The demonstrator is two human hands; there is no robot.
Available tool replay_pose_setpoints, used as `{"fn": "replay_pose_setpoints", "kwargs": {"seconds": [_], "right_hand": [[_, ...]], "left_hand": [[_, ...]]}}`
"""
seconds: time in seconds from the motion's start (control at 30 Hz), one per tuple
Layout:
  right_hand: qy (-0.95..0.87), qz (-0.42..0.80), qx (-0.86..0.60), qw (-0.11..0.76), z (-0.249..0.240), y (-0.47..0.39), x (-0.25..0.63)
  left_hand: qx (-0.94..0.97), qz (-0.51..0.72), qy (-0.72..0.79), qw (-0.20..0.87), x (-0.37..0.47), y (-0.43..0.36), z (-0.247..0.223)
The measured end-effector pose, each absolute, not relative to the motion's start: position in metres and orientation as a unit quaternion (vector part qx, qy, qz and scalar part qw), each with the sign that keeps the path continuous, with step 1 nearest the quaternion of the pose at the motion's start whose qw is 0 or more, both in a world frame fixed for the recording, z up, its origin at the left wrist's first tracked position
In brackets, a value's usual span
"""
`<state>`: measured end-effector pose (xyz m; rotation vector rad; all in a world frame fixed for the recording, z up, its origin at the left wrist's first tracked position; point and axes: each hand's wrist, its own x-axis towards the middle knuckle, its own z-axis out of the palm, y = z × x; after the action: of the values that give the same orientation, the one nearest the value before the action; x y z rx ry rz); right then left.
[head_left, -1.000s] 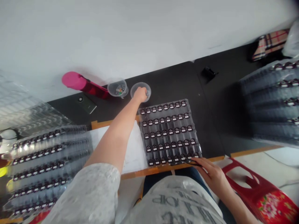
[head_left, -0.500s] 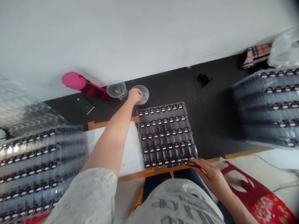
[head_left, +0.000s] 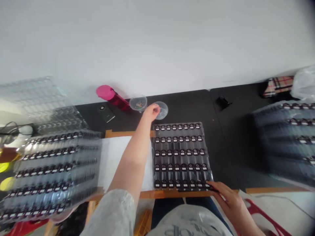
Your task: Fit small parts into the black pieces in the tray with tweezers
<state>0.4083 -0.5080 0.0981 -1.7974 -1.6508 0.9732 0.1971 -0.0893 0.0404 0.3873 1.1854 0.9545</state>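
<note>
A clear plastic tray (head_left: 180, 147) lies flat at the near edge of the black table (head_left: 192, 101), just right of a white sheet (head_left: 112, 160). Five rows of small dark parts (head_left: 182, 152) fill it, the rows reaching from one side to the other, with see-through ribbed channels between them. Each part bears a pale rectangular label and a small round mark; any lettering there is too small to read. The shirt (head_left: 183, 223) carries large dark letters, cut off by the lower edge and not legible as a word.

The right hand (head_left: 227, 200) is at the tray's near right corner, thumb and fingers clamped on a thin dark tool (head_left: 212, 187) that points over the nearest row. The left hand (head_left: 152, 112) reaches to the left side of a round clear bowl (head_left: 164, 113) holding small pale bits, its fingertips drawn together; whether they pinch anything cannot be told. Beside the bowl stands a clear tub (head_left: 133, 105), then a pink cylinder (head_left: 108, 92) and a phone (head_left: 106, 113). Filled trays are stacked on the left (head_left: 86, 164) and right (head_left: 275, 141).
</note>
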Motion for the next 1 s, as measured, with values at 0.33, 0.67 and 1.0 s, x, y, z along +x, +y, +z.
{"fn": "replay_pose_setpoints", "kwargs": {"seconds": [0.33, 0.67, 1.0], "right_hand": [[-0.645, 0.324, -0.643, 0.255, 0.098, -0.497, 0.414], [-0.691, 0.303, -0.603, 0.26, 0.088, -0.492, 0.424], [-0.446, 0.504, -0.668, 0.318, 0.096, -0.483, 0.408]], "left_hand": [[0.119, 0.487, 0.429, 0.751, 0.195, -0.102, 0.042], [0.088, 0.495, 0.423, 0.754, 0.199, -0.1, 0.037], [0.041, 0.5, 0.377, 0.778, 0.199, -0.138, 0.063]]}}
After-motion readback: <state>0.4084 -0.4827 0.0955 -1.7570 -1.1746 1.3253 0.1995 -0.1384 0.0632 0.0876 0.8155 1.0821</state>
